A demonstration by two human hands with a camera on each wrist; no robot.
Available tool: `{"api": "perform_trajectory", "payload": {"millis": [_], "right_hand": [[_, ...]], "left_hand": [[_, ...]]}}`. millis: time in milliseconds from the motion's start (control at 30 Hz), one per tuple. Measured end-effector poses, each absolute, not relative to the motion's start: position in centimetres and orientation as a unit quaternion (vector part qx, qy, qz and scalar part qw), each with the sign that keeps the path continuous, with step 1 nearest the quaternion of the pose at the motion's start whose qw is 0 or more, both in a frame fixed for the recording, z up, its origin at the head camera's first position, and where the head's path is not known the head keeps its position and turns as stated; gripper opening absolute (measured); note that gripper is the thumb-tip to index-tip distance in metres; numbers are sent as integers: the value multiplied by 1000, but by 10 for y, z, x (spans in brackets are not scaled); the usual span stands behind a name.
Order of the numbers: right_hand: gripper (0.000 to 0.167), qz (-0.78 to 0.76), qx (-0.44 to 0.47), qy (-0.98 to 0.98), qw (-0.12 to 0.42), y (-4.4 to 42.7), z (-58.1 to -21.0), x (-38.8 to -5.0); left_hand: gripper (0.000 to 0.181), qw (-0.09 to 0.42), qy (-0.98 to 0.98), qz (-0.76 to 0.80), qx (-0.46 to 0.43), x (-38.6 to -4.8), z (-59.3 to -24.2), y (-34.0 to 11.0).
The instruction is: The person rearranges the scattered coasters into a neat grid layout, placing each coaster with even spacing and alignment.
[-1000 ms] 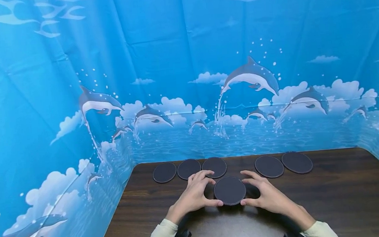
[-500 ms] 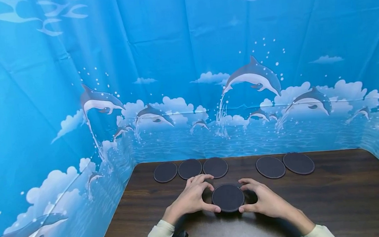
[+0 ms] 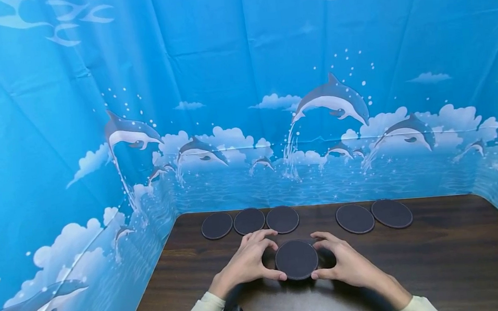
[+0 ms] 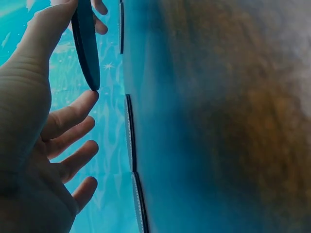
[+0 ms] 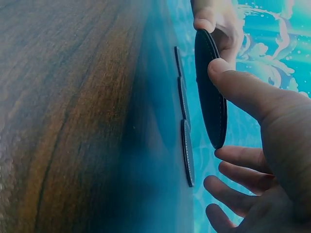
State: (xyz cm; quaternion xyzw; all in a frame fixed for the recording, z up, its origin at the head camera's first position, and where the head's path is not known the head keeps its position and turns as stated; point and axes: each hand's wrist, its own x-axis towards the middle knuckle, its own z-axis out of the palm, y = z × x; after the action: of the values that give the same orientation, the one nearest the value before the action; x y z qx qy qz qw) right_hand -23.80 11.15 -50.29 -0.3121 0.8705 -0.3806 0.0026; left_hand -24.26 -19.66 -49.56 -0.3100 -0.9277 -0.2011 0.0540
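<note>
Disc (image 3: 297, 259) sits midway between your left hand (image 3: 245, 261) and right hand (image 3: 348, 262), above bench (image 3: 447, 257); neither nearer. Round, no long axis. You pinch rim from both sides, thumb and forefinger each; remaining fingers (image 5: 226, 192) loosely spread, holding nothing. Five more discs (image 3: 355, 218) lie beyond.

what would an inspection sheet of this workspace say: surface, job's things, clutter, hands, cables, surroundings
Surface: dark wood-grain table, shiny near the person
Job's things: dark stitched disc held up off the table; three similar discs along the far edge, two matching discs farther right
Clutter: nothing seen
Left hand: grips the held disc's left side
Right hand: grips its right side
Cables: nothing seen
Surroundings: blue dolphin-print sheet behind and at both sides
</note>
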Motion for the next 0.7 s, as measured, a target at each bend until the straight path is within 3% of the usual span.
{"api": "perform_trajectory", "payload": {"millis": [700], "right_hand": [[67,-360,-304,882,-8,105,-515,-235]], "left_hand": [[61,9,-923,-225,-313,-243,-503,-200]]}}
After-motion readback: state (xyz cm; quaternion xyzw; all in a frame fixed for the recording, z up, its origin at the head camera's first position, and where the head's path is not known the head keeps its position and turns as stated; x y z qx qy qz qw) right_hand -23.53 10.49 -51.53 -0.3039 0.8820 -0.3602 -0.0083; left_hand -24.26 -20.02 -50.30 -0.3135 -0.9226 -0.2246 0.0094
